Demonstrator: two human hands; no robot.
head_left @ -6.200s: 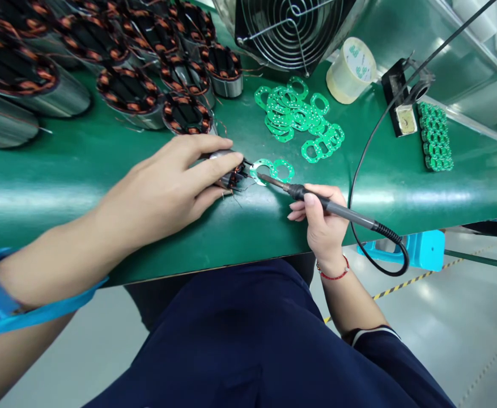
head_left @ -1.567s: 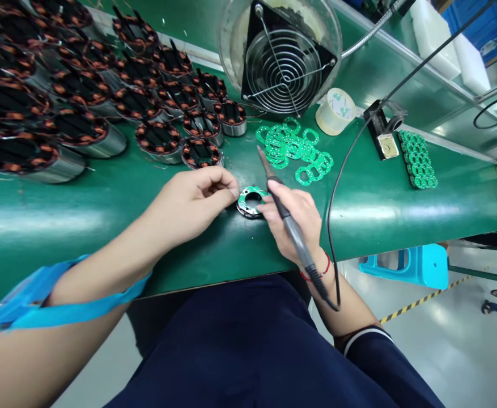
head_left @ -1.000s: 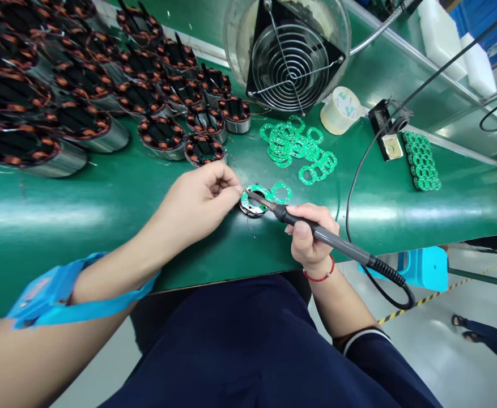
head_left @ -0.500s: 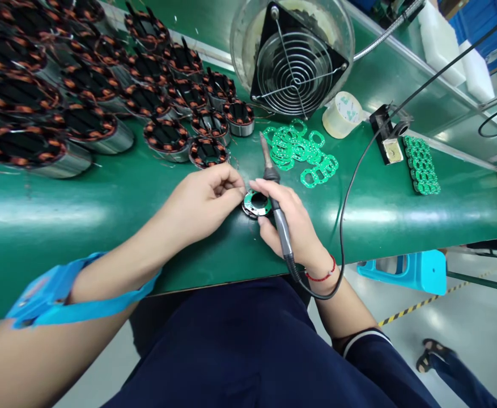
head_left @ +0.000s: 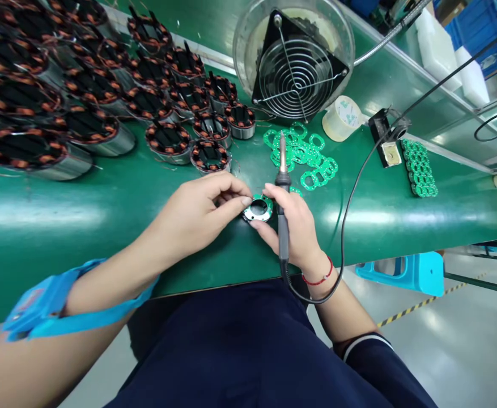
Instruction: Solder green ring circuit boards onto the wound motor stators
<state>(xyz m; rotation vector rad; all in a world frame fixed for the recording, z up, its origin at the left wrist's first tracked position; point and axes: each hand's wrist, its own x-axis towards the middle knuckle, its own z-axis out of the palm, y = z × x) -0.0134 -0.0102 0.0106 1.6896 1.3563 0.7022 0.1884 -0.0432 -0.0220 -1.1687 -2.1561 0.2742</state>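
A small stator with a green ring circuit board (head_left: 258, 208) on top sits on the green bench near its front edge. My left hand (head_left: 197, 212) pinches its left rim with thumb and fingertips. My right hand (head_left: 296, 229) grips a soldering iron (head_left: 282, 187), tip pointing up and away from the part, while its fingertips touch the board's right rim. The iron's black cable (head_left: 350, 192) loops off to the right. A blue strap circles my left wrist.
Many copper-wound stators (head_left: 103, 96) crowd the back left. A loose pile of green ring boards (head_left: 303, 153) lies behind the part, a stacked row (head_left: 418, 169) at right. A fan (head_left: 294, 62), tape roll (head_left: 342, 118) and iron stand (head_left: 386, 144) stand behind. A blue stool (head_left: 405, 271) sits below the bench.
The iron's tip left the board and swung upright, pointing away. My right fingers came onto the board's right rim. My left hand kept its pinch on the left side.
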